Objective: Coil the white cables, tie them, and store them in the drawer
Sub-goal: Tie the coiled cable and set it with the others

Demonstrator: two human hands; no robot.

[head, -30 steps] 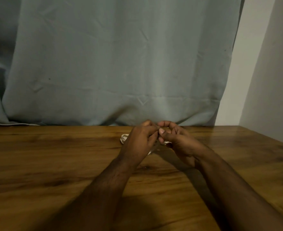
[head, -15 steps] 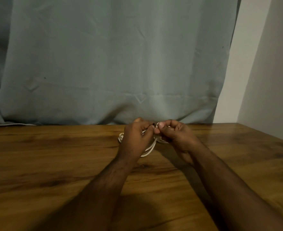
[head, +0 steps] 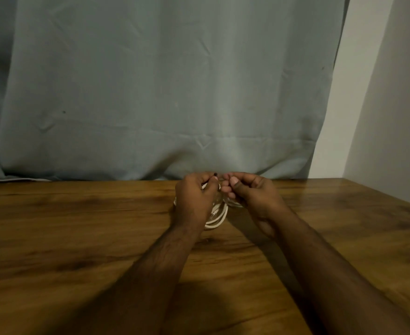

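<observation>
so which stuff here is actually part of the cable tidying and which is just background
Part of the job:
- white cable coil, lying on the table between the hands
- left hand, gripping the coil
- right hand, pinching it near the top

Just there:
- wooden table
- grey-green curtain
- wall

No drawer shows.

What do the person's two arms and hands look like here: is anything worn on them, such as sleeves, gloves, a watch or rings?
Both forearms are bare up to the bottom edge of the picture; no sleeve shows. The left hand and the right hand wear no gloves. No watch or bracelet shows on either wrist, and no ring is visible, though the picture is dim. The left forearm has visible hair. The fingernails look short.
</observation>
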